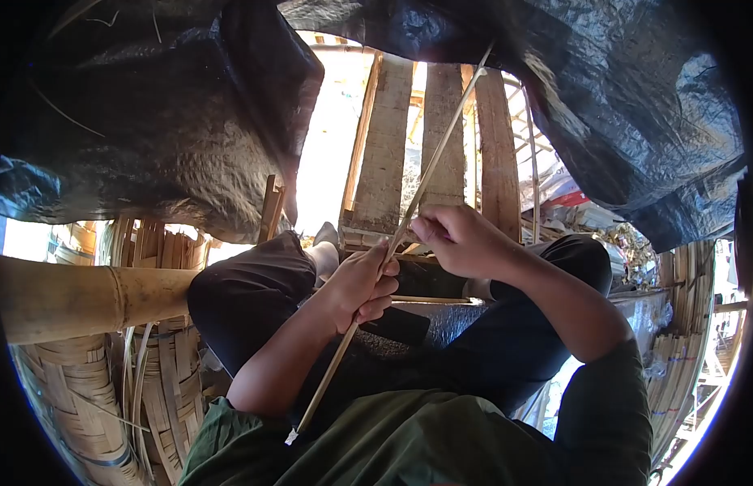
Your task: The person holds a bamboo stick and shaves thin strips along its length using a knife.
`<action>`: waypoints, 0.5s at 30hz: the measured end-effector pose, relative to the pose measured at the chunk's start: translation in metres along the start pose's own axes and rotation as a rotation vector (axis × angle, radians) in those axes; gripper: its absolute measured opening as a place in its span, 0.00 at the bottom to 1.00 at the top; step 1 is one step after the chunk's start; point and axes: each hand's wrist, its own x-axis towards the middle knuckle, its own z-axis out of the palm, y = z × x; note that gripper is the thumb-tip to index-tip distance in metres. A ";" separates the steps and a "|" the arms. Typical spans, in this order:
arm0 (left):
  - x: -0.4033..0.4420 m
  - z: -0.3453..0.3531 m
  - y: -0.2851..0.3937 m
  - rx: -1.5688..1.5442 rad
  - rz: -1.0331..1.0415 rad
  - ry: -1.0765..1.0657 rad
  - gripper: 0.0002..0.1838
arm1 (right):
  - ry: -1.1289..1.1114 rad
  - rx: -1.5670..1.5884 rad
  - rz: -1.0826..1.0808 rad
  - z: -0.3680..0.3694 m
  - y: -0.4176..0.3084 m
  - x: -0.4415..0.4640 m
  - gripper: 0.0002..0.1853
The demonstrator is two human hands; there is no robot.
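A long thin pale strip, like split bamboo, runs diagonally from the upper right down to my lap. My left hand is wrapped round its lower middle, fingers curled. Just above and to the right, my right hand is closed in a loose fist beside the strip. Whatever its fingers may be pinching is too small to make out. The strip's lower end, near my shirt, looks frayed and white.
Wooden planks stand ahead beyond my feet. Black plastic sheeting hangs at the upper left and upper right. A thick bamboo pole reaches my left knee. Woven bamboo baskets stand at the left, and bundled strips at the right.
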 end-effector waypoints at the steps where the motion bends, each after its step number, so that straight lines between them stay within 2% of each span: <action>1: 0.000 0.000 0.001 0.005 0.002 0.002 0.25 | 0.000 0.009 0.006 0.003 -0.001 -0.001 0.21; 3: -0.001 0.001 0.003 0.011 -0.001 0.005 0.25 | -0.001 0.062 0.146 0.005 -0.003 0.000 0.25; 4: -0.001 0.001 0.003 0.006 0.004 0.006 0.25 | -0.002 0.066 0.149 0.003 -0.005 0.001 0.25; 7: -0.004 0.002 0.007 -0.028 -0.017 -0.028 0.25 | -0.078 -0.050 0.253 0.001 -0.007 0.003 0.27; 9: -0.004 0.002 0.009 -0.057 -0.042 -0.067 0.25 | 0.006 0.031 0.173 0.006 -0.004 0.002 0.24; 13: -0.003 0.004 0.007 0.027 0.004 0.024 0.26 | -0.025 0.091 0.110 0.003 -0.010 0.004 0.20; 15: -0.003 0.005 0.008 0.078 0.036 0.082 0.26 | -0.076 0.009 0.038 0.001 -0.009 0.004 0.17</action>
